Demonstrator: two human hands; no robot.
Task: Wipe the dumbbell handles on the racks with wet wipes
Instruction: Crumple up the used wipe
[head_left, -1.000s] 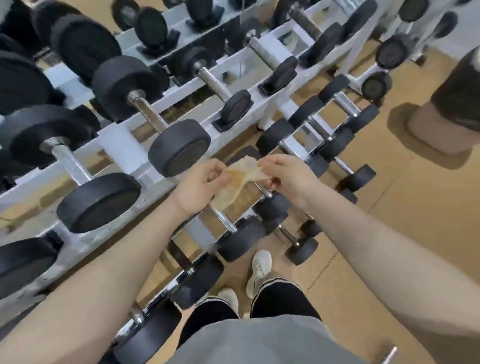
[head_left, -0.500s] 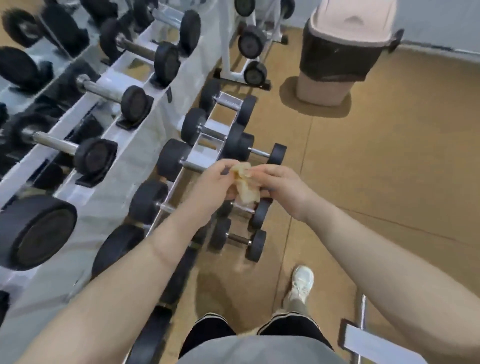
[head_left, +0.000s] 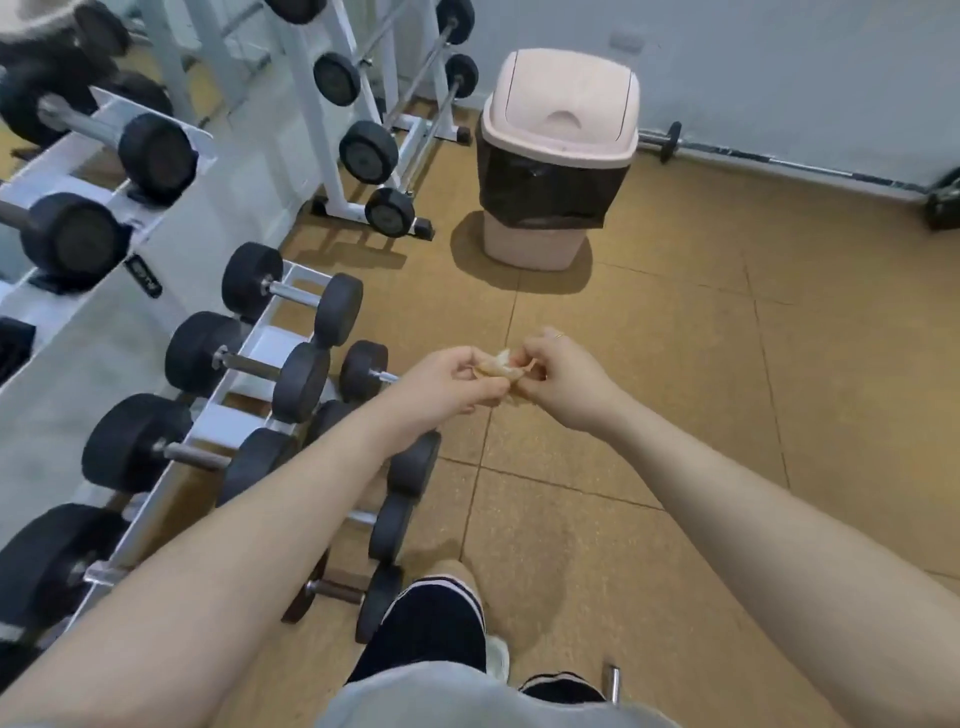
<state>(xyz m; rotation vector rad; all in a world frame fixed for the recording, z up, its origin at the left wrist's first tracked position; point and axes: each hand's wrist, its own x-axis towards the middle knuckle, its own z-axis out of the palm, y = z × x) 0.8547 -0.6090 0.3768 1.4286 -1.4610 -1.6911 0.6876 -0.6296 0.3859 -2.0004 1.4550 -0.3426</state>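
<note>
A crumpled, yellowish wet wipe (head_left: 500, 365) is pinched between both my hands in front of me, above the brown floor. My left hand (head_left: 451, 383) grips its left end and my right hand (head_left: 563, 382) grips its right end. The white dumbbell rack (head_left: 236, 415) stands at the left, holding several black dumbbells with metal handles (head_left: 254, 364). Both hands are to the right of the rack, clear of the dumbbells. My left forearm crosses over the small dumbbells (head_left: 410, 462) at the rack's lower end.
A pink swing-lid trash bin (head_left: 558, 156) with a black liner stands ahead on the floor. A white barbell stand (head_left: 332, 156) is behind the rack. A barbell (head_left: 779, 163) lies along the far wall. My legs and a white shoe (head_left: 496, 654) are below.
The view has swung right, away from the rack and toward the trash bin. Both hands have kept hold of the wipe, which is now bunched smaller, and they have moved off the dumbbells over open floor.
</note>
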